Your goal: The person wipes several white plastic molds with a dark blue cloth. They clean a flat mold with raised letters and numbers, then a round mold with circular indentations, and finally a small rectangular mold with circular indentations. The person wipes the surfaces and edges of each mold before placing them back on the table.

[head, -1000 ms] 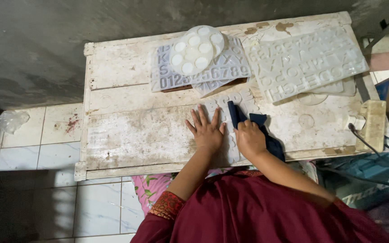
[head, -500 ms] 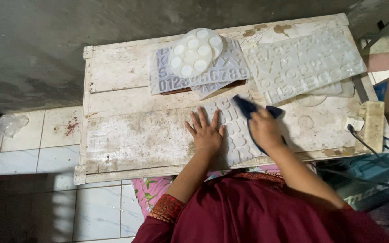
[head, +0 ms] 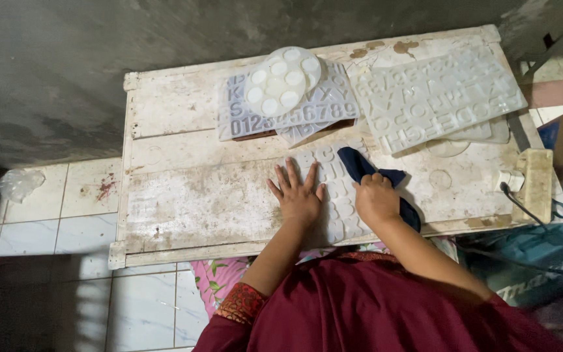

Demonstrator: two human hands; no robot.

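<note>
Here the right hand [head: 376, 199] is clenched around a dark blue cloth [head: 360, 166], pressing it onto a pale letter mould [head: 337, 195] that lies flat near the front edge of the worn white table [head: 184, 195]. The cloth pokes out ahead of the knuckles, away from the person, and trails back along the wrist toward the table's front edge, so its long axis runs roughly front to back across the mould. The left hand [head: 298, 195] lies just beside it, fingers spread and flat on the mould's left part, gripping nothing, only pinning the sheet down. The right hand is the one at the cloth; the left touches only the mould.

The mould is a thin, whitish, translucent sheet with rows of sunken letter shapes, its surface dull and a little dusty. Further back on the table lie two similar sheets: a bluish-grey one [head: 333, 104] with a round white mould with circular wells [head: 281, 81] resting on top, and a larger pale one [head: 438, 98] tilted off to the right. A power strip [head: 535, 182] sits at the right edge.
</note>
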